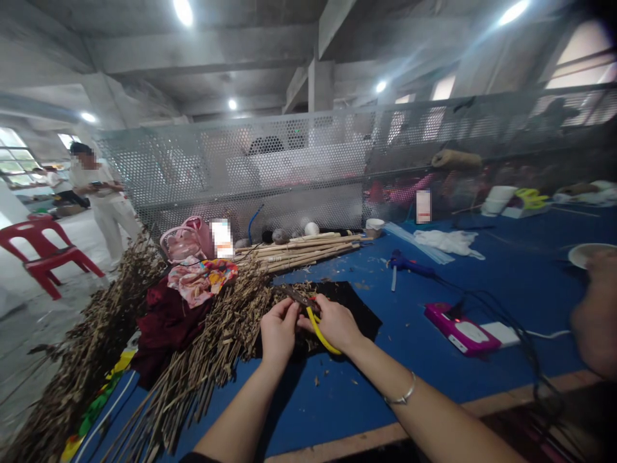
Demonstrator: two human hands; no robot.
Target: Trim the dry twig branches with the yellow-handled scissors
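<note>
In my right hand point(335, 325) is a yellow-handled hand tool point(319, 334), like pliers or cutters; one curved handle shows below my fingers. My left hand point(278, 328) is beside it, thumb and fingertips pinched together near a dark brown piece point(299, 296). What the left fingertips hold is too small to make out. Both hands are above a black cloth or sheet point(359, 312) scattered with dry bits. A heap of dried plant stems point(212, 341) with curled brown leaves lies just left of my left hand.
The blue table point(357, 399) carries pale sticks point(308, 251), a blue glue gun point(409, 262), a magenta power strip point(460, 331) with cords, and a white plastic bag point(450, 242). A perforated metal screen point(270, 167) stands behind. Another person's blurred arm point(598, 315) is at the right edge.
</note>
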